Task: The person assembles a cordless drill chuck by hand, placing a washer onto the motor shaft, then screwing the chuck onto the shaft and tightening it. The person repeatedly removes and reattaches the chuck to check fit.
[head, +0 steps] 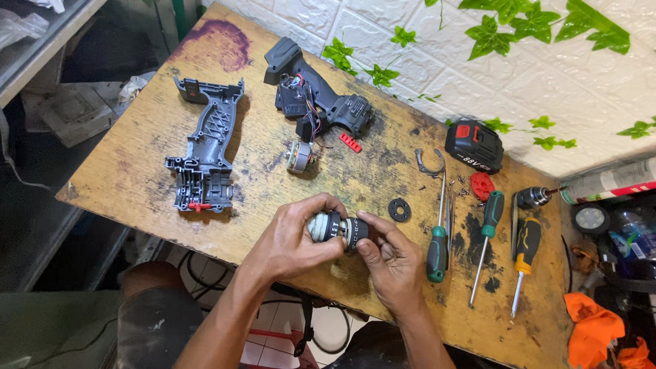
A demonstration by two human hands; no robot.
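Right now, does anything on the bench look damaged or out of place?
The drill is in pieces: an empty shell half lies left, the other half trails loose wires, and small screws lie scattered. Both hands, left and right, hold the gearbox.

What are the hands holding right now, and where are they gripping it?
Both hands hold one drill gearbox and chuck assembly: the left hand grips its pale end, the right hand its dark end.

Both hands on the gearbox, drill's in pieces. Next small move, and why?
Probably a small twist of the gearbox ends against each other: the left hand grips its pale end, the right hand pinches the dark end. The motor and both housing halves lie apart on the table, untouched.
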